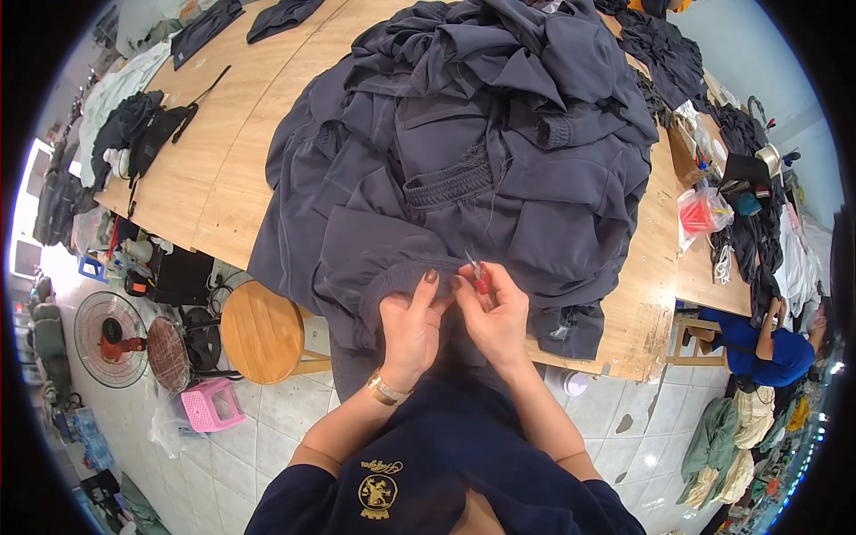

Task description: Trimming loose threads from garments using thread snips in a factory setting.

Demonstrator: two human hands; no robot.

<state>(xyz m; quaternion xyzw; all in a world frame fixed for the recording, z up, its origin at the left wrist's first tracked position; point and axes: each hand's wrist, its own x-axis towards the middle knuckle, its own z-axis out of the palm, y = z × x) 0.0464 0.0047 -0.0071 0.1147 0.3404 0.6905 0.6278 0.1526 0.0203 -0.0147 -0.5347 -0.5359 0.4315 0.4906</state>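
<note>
A large heap of dark grey garments point(553, 214) spreads over the table and hangs past its near edge. My left hand point(410, 330) is closed on the gathered elastic edge point(379, 290) of the nearest garment, its thumb pointing up. In my right hand point(497, 325) is a small pair of thread snips point(482, 280) with red on the handles and a pale metal tip pointing away from me. The right fingertips almost meet the left hand at the elastic edge. Farther in, a gathered elastic band point(450, 185) shows on the heap.
The wooden table point(236, 169) extends to both sides. At the left stand a round wooden stool point(261, 332), a pink plastic stool point(212, 406) and a floor fan point(111, 339). A person in blue point(771, 352) sits at the right, near a red-and-clear plastic bag point(704, 214).
</note>
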